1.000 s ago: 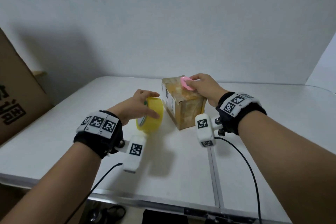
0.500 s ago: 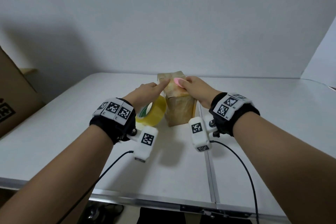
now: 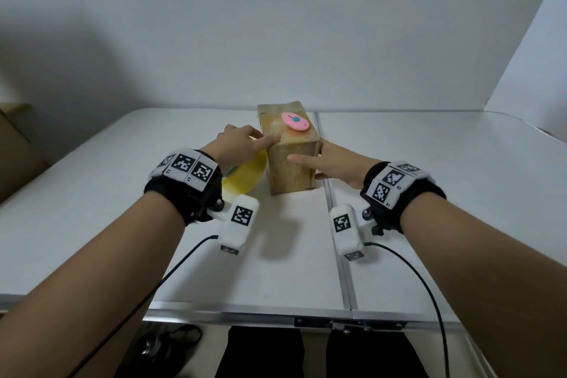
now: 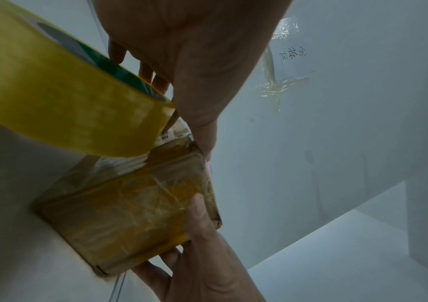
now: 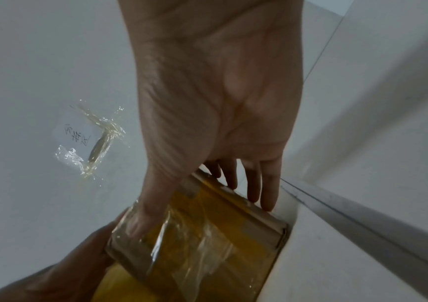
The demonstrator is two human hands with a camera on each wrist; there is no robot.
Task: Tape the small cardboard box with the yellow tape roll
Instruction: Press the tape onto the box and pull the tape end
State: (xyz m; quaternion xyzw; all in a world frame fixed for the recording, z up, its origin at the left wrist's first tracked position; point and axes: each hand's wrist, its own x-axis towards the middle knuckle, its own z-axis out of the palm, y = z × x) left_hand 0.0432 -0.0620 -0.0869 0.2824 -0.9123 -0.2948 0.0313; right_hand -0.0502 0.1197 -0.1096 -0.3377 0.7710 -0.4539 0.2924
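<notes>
The small cardboard box (image 3: 290, 167), wrapped in yellowish tape, stands on the white table (image 3: 122, 209). A pink cutter (image 3: 295, 121) lies loose on its top. My left hand (image 3: 242, 144) is at the box's left, one fingertip pressing on the near top edge. The yellow tape roll (image 3: 245, 175) hangs under this hand; in the left wrist view the roll (image 4: 65, 98) sits against the fingers of the left hand (image 4: 181, 118). My right hand (image 3: 333, 163) is at the near right corner, thumb flat on the front face, straight fingers (image 5: 267, 194) along the side of the box (image 5: 207, 241).
A metal seam (image 3: 336, 233) runs down the table just right of the box. A large cardboard carton (image 3: 15, 159) leans at the far left. A white wall closes the back, with a taped paper note (image 4: 290, 59) on it. The table's front edge (image 3: 245, 313) is near.
My right hand let go of the pink cutter, leaving it on the box top, and dropped to the near right corner. My left hand brought the roll up against the box.
</notes>
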